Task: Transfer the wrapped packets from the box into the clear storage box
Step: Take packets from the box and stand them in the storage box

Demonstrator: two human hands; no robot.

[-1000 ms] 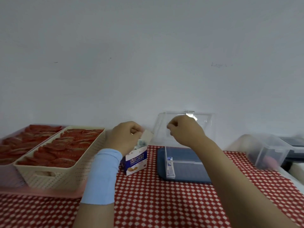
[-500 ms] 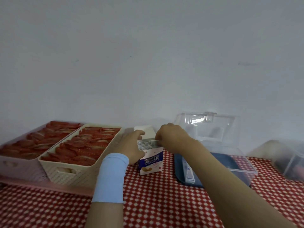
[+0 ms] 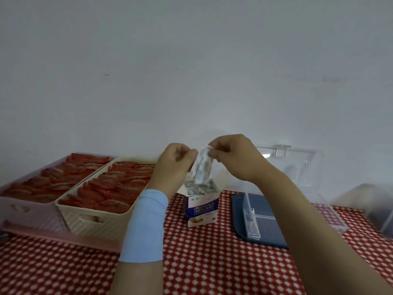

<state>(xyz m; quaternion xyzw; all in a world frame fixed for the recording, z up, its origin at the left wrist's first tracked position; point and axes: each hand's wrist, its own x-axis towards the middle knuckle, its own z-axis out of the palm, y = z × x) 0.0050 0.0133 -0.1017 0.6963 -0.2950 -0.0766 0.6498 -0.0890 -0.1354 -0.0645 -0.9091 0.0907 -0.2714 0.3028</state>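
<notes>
Plain grey wall behind; tabletop (image 3: 212, 269) covered in red-white checked cloth. The box (image 3: 202, 209) stands open at centre, packed with more packets. A small bunch of wrapped packets (image 3: 202, 169) is held just above the box mouth, lower ends not yet clear of it. The top of the bunch is pinched by the right hand (image 3: 234, 158). The left hand (image 3: 174, 165) is clenched, thumb pressed on the bunch's side.

The clear storage box (image 3: 297, 173) sits right of the box, lid raised, 1 packet (image 3: 253, 228) already inside. 2 baskets (image 3: 95, 220) of red packs sit left of the box.

Risks, judged:
- Box unbraced: it may be tipped or dragged if the lower ends snag.
- Loose pinch: packets could be shed short of the storage box.
</notes>
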